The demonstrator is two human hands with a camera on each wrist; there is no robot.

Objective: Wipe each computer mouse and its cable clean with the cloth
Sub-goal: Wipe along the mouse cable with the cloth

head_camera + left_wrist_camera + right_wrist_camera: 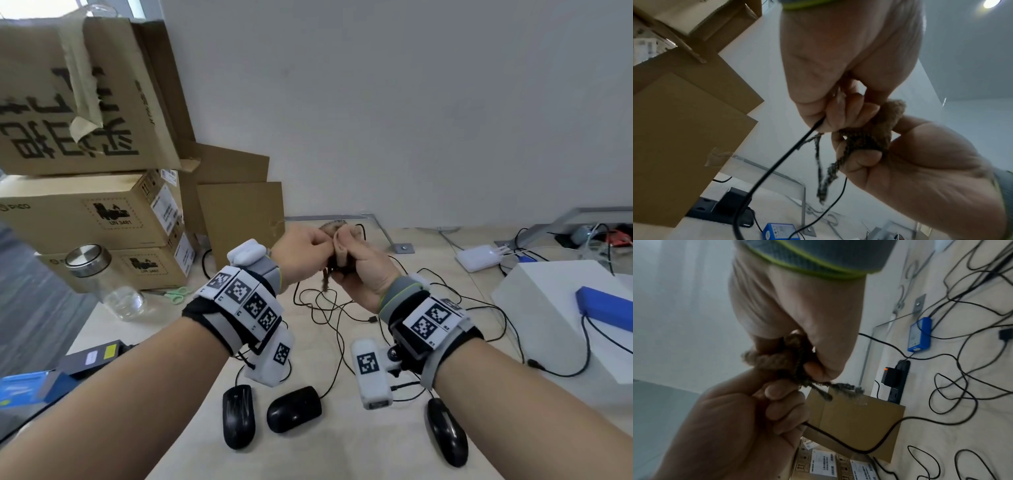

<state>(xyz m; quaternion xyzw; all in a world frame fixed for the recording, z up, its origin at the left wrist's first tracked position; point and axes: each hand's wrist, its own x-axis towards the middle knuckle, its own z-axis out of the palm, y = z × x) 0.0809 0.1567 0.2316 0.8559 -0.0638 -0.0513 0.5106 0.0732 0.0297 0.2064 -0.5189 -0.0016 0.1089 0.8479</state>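
Both hands are raised above the surface (342,452) and meet in mid-air: the left hand (301,253) has its fingers curled round a thin black cable (781,155), which leaves the fist and hangs down, while the right hand (363,274) is closed round a bunched brown cloth (342,253), fingers and thumb squeezing it just beside the left hand's knuckles. The wrist views show the cloth wadded tight where the two hands touch, with a frayed strand dangling below; the cable appears to run into that wad, though the exact contact is hidden by fingers. So the step in hand looks like wiping one cable. Three black mice lie on the surface near the person: a left mouse (238,416), a middle mouse (294,408) just beside it, and a right mouse (447,435) apart from the pair. Their cables tangle together, so which mouse this cable belongs to cannot be told, nor which mice are already clean; judging by this, a fair part of the task probably remains
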